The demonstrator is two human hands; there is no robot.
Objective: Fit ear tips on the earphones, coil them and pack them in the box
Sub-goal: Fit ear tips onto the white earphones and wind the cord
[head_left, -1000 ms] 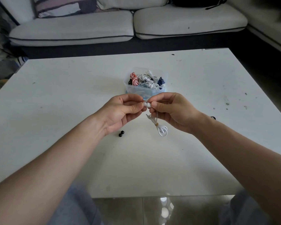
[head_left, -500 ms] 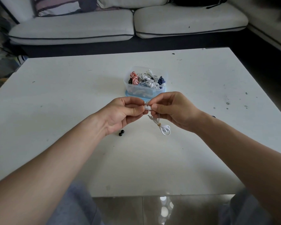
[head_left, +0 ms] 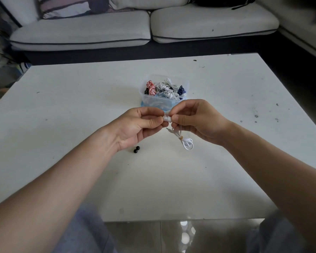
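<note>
Both hands meet above the middle of the white table (head_left: 62, 106). My left hand (head_left: 137, 127) pinches a small white ear tip (head_left: 166, 118) between thumb and fingers. My right hand (head_left: 195, 121) pinches the white earbud against that tip. The earphones' white cable (head_left: 185, 142), bundled and tied with a thin band, hangs from my right hand down to the table. Just behind my hands stands a clear plastic box (head_left: 163, 102) holding several coiled earphones in white, pink and dark blue.
Two black ear tips (head_left: 136, 149) lie on the table just below my left wrist. A grey sofa (head_left: 144, 28) runs along the far side. The table's near edge (head_left: 171, 219) is close to my knees.
Both hands have stayed together at the earbud with only slight shifts. The hanging cable bundle has swung a little to the right.
</note>
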